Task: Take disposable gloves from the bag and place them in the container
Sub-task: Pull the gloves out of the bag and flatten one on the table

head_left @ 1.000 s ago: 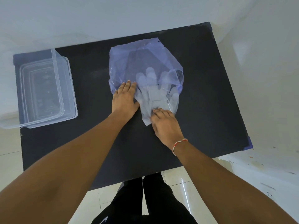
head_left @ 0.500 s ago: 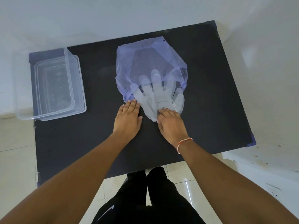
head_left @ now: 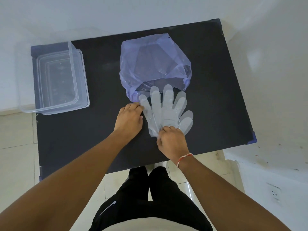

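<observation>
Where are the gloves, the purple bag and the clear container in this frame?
gloves (head_left: 164, 110), head view, on the palm area of the stack.
purple bag (head_left: 155, 62), head view, on its flattened middle.
clear container (head_left: 83, 75), head view, on its right wall.

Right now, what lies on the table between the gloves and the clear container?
In the head view, only the left hand at the bag's mouth; beyond it bare black table runs from the gloves to the container.
</observation>
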